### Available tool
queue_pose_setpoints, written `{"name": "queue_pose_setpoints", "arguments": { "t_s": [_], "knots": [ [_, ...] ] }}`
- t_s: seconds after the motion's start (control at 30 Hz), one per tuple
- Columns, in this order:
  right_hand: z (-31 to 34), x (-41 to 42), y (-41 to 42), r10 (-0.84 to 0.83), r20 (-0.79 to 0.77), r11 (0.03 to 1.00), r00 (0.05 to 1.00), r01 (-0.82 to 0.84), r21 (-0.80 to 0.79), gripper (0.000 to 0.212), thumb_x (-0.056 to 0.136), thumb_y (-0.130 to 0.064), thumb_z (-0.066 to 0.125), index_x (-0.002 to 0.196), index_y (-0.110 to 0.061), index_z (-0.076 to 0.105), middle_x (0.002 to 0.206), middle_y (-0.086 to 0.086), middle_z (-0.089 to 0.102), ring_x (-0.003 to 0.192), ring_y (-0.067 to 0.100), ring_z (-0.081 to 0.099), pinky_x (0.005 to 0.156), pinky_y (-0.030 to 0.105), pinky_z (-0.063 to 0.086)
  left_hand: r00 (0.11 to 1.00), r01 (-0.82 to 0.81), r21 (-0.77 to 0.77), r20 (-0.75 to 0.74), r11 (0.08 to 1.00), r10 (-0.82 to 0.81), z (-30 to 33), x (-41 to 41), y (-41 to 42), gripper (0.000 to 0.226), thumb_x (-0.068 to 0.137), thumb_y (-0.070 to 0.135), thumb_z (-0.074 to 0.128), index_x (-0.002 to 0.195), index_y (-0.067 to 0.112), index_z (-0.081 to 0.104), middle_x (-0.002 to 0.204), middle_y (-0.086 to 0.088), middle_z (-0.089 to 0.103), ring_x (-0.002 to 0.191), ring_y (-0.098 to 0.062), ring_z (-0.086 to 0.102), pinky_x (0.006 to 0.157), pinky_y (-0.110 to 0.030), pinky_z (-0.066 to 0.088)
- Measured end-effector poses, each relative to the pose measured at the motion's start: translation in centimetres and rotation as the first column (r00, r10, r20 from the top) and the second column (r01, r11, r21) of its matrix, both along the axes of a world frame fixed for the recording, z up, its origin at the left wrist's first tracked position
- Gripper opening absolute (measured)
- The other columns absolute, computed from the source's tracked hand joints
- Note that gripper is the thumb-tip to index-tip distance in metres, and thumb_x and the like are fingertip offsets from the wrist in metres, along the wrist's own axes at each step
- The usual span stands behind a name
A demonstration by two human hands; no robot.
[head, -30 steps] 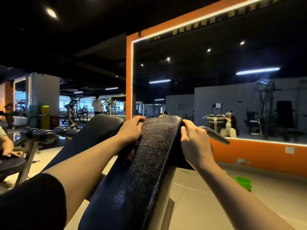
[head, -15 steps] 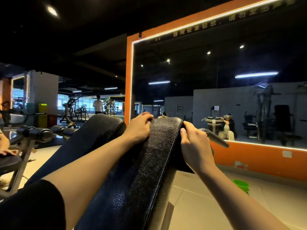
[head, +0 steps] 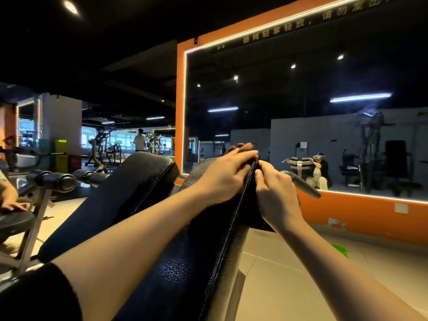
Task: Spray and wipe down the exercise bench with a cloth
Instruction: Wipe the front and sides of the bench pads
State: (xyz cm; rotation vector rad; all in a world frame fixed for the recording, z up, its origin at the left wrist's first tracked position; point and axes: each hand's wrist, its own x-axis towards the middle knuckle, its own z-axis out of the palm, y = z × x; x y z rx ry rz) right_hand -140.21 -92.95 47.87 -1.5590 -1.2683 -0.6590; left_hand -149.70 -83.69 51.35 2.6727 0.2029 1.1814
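Both hands at the top edge of the black padded bench

The left hand (head: 228, 176) lies fingers-extended, released, over the bench (head: 185, 258) pad's top edge at 12 o'clock; just right, the right hand (head: 275, 193) pinches its seam; green bucket (head: 340, 249) at 4 o'clock.

Can't really tell what the right hand (head: 275, 193) has got, since its fingers (head: 260, 173) curl over the far seam of the black bench pad (head: 185, 262) and hide whatever sits under them, and the left hand (head: 225, 174) covers the pad's top end the same way. The pad runs off the bottom edge at 6 o'clock, the green thing on the floor (head: 339, 249) at 4 o'clock is half behind the right forearm, and another person's hand (head: 14, 206) at 9 o'clock is chopped by the frame.
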Motion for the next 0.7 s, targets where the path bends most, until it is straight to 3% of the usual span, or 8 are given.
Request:
{"name": "queue_pose_setpoints", "arguments": {
  "t_s": [0.07,0.13,0.3,0.4,0.5,0.57,0.63,0.7],
  "knots": [
    [0.0,0.2,-0.1,0.087,-0.068,0.996,0.994,-0.086,0.022,0.022,0.102,-0.01,0.039,0.092,-0.008,0.058,0.086,0.011,0.065,0.068,0.019,0.054,0.066,0.033,0.039,0.997,0.073,0.085,0.006,0.994,-0.074,-0.3,0.5,-1.8,0.044,0.1,0.01,0.045,0.144,0.019,0.045,0.154,0.002,0.035,0.144,-0.013,0.025,0.12,-0.031,0.018],
    [-0.1,0.3,0.0,0.076,-0.064,0.997,0.995,-0.074,0.031,0.023,0.102,-0.011,0.038,0.099,-0.007,0.061,0.088,0.012,0.067,0.075,0.022,0.058,0.071,0.039,0.046,0.999,0.034,0.021,0.036,0.999,-0.034,-0.5,-0.5,0.1,0.045,0.101,0.01,0.044,0.144,0.023,0.044,0.154,0.005,0.034,0.142,-0.011,0.027,0.12,-0.03,0.017],
    [0.0,0.1,0.1,0.007,-0.034,1.0,0.999,-0.008,-0.008,0.025,0.102,-0.01,0.037,0.104,-0.007,0.061,0.088,0.007,0.065,0.072,0.014,0.052,0.065,0.027,0.033,0.952,-0.297,-0.241,0.006,0.924,0.307,-1.7,-3.9,5.4,0.044,0.103,0.013,0.041,0.145,0.024,0.04,0.154,0.0,0.035,0.14,-0.022,0.034,0.117,-0.034,0.021],
    [-0.1,0.0,-0.1,0.001,-0.012,1.0,1.0,-0.001,-0.007,0.025,0.102,-0.008,0.037,0.106,-0.004,0.061,0.09,0.009,0.064,0.074,0.018,0.051,0.068,0.028,0.035,0.987,-0.149,-0.089,0.051,0.985,0.153,-2.1,-2.5,0.6,0.046,0.102,0.014,0.042,0.147,0.022,0.038,0.155,0.002,0.033,0.141,-0.016,0.029,0.116,-0.03,0.019],
    [-0.2,0.0,-0.3,0.057,-0.003,0.998,0.998,-0.056,0.017,0.024,0.102,-0.008,0.037,0.103,-0.01,0.061,0.084,0.002,0.062,0.07,0.011,0.054,0.065,0.022,0.039,0.997,-0.017,0.078,0.075,0.997,0.011,-3.4,-2.1,-2.5,0.049,0.102,0.013,0.043,0.149,0.023,0.034,0.157,0.006,0.029,0.144,-0.009,0.021,0.119,-0.026,0.015],
    [-0.3,0.2,-0.1,0.035,-0.012,0.999,0.999,-0.034,0.021,0.024,0.101,-0.007,0.038,0.101,-0.007,0.062,0.083,0.007,0.065,0.07,0.016,0.055,0.062,0.024,0.033,0.994,-0.074,-0.018,0.082,0.997,0.076,-3.7,-3.3,0.3,0.048,0.101,0.01,0.043,0.147,0.022,0.037,0.156,0.004,0.03,0.145,-0.01,0.023,0.119,-0.022,0.013],
    [-0.4,0.2,0.0,-0.006,-0.011,1.0,1.0,0.006,0.008,0.023,0.1,-0.006,0.039,0.101,-0.003,0.062,0.084,0.012,0.066,0.069,0.019,0.051,0.058,0.025,0.028,0.965,-0.241,-0.181,0.063,0.954,0.256,-4.3,-5.1,4.0,0.047,0.101,0.01,0.043,0.146,0.021,0.039,0.155,0.0,0.032,0.144,-0.016,0.027,0.118,-0.025,0.014],
    [-0.3,-0.1,0.0,-0.019,-0.003,1.0,1.0,0.019,-0.003,0.023,0.101,-0.007,0.039,0.101,-0.003,0.061,0.084,0.012,0.065,0.066,0.013,0.048,0.058,0.023,0.029,0.932,-0.327,-0.293,0.056,0.898,0.358,-4.6,-6.2,5.4,0.046,0.102,0.011,0.042,0.147,0.02,0.038,0.156,-0.004,0.032,0.143,-0.018,0.029,0.118,-0.028,0.016]
  ]
}}
